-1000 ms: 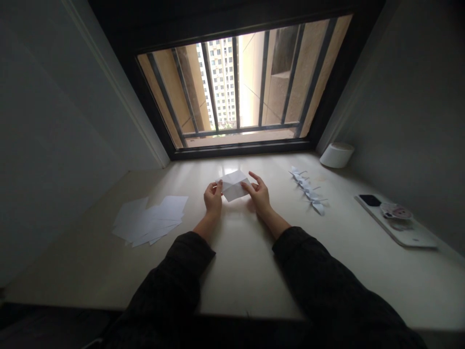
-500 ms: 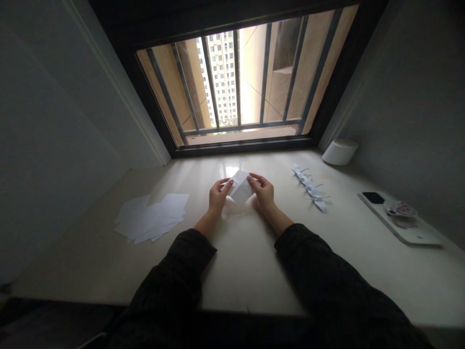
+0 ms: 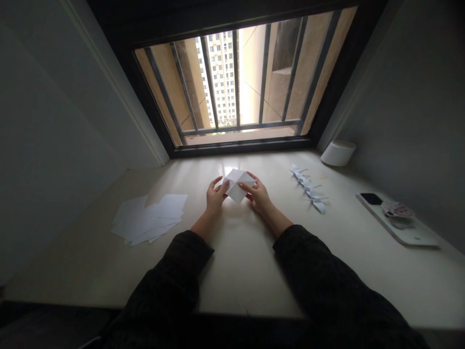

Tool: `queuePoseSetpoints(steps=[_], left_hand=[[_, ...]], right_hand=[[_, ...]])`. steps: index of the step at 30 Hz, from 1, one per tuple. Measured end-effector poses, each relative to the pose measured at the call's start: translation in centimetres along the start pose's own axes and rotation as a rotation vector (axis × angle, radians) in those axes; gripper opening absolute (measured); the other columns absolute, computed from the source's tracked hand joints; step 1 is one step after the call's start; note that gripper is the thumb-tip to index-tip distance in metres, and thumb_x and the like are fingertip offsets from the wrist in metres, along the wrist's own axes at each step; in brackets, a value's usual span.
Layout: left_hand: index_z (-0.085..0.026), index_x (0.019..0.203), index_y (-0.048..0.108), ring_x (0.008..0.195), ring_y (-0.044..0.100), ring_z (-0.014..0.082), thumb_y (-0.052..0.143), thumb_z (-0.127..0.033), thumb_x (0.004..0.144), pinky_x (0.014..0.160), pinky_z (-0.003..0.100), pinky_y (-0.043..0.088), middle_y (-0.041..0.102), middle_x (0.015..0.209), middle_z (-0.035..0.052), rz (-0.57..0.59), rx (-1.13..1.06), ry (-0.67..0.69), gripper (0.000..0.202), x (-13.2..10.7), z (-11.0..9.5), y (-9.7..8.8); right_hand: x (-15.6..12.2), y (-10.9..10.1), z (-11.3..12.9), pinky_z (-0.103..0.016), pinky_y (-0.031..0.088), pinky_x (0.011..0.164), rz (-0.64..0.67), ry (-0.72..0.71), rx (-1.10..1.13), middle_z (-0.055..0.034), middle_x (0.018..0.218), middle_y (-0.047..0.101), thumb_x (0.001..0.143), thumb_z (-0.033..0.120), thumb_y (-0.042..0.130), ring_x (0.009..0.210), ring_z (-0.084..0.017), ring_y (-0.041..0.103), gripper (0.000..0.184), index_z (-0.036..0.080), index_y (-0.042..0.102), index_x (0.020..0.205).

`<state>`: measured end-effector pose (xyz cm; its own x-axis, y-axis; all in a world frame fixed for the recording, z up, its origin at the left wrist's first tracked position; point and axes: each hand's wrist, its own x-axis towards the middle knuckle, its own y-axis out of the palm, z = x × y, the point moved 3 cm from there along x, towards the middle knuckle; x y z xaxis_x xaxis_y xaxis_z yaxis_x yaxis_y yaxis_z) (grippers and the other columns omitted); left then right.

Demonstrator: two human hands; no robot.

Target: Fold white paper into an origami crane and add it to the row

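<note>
Between my hands, just above the pale sill, is a partly folded sheet of white paper (image 3: 237, 191) with creases running across it. My left hand (image 3: 217, 194) pinches its left side, thumb on top and fingers behind. On the right side, my right hand (image 3: 259, 193) grips the paper with the thumb pressed near its middle and the index finger along the upper edge. A row of folded white paper cranes (image 3: 307, 186) stands to the right of my hands. Loose white paper sheets (image 3: 150, 220) lie overlapping to the left.
A phone (image 3: 395, 220) with a round grip on its back lies at the far right of the sill (image 3: 250, 276). A white cylindrical object (image 3: 338, 153) stands in the back right corner. Behind is a barred window (image 3: 238, 87) in a dark frame.
My right thumb has moved inward across the paper toward its middle. The paper's shape has changed, with flaps now spread out to the sides. Both hands still hold it.
</note>
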<state>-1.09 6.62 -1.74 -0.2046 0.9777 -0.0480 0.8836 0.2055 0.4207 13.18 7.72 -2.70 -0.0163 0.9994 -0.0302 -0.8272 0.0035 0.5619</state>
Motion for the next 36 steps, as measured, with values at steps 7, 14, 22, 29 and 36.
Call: queuePoseSetpoints(steps=[7, 14, 22, 29, 36], left_hand=[[-0.016, 0.116, 0.055, 0.082, 0.064, 0.0156, 0.080, -0.032, 0.063, 0.075, 0.029, 0.050, 0.066, 0.098, 0.0087, 0.050, -0.026, -0.072, 0.061, -0.2, -0.1, 0.3], [-0.019, 0.118, 0.057, 0.077, 0.062, 0.0144, 0.080, -0.035, 0.062, 0.073, 0.028, 0.049, 0.066, 0.099, 0.0087, 0.131, 0.035, -0.146, 0.063, -0.1, 0.2, 0.1], [-0.022, 0.121, 0.054, 0.075, 0.062, 0.0139, 0.080, -0.037, 0.061, 0.069, 0.027, 0.048, 0.065, 0.094, 0.0059, 0.138, 0.072, -0.129, 0.068, 0.0, -0.1, -0.1], [-0.021, 0.120, 0.053, 0.071, 0.062, 0.0146, 0.083, -0.034, 0.056, 0.064, 0.027, 0.049, 0.065, 0.087, 0.0047, 0.105, 0.104, -0.028, 0.072, -0.2, -0.8, 0.1], [-0.019, 0.118, 0.054, 0.070, 0.061, 0.0146, 0.083, -0.036, 0.054, 0.063, 0.026, 0.048, 0.066, 0.087, 0.0049, 0.090, 0.134, 0.020, 0.072, -0.1, -1.0, 0.0]], right_hand=[[0.3, -0.3, -0.2, -0.032, 0.056, 0.072, -0.032, -0.004, -0.017, -0.0020, 0.090, 0.071, 0.051, 0.028, 0.084, 0.086, -0.021, 0.067, 0.078, 0.026, 0.048, 0.120], [0.2, -0.1, 0.0, -0.033, 0.055, 0.077, 0.027, -0.042, -0.014, -0.0013, 0.087, 0.072, 0.052, 0.031, 0.083, 0.083, -0.019, 0.067, 0.067, 0.024, 0.055, 0.113], [0.2, 0.0, -0.2, -0.031, 0.055, 0.076, 0.083, -0.033, -0.005, -0.0016, 0.084, 0.072, 0.052, 0.031, 0.084, 0.078, -0.017, 0.067, 0.054, 0.022, 0.060, 0.101], [0.4, -0.2, -0.5, -0.032, 0.055, 0.076, 0.084, -0.039, -0.047, -0.0013, 0.086, 0.072, 0.054, 0.031, 0.083, 0.080, -0.017, 0.067, 0.058, 0.022, 0.059, 0.106], [0.0, 0.1, -0.2, -0.031, 0.055, 0.070, 0.095, -0.042, -0.077, -0.0014, 0.088, 0.072, 0.052, 0.030, 0.084, 0.080, -0.019, 0.067, 0.065, 0.024, 0.056, 0.111]])
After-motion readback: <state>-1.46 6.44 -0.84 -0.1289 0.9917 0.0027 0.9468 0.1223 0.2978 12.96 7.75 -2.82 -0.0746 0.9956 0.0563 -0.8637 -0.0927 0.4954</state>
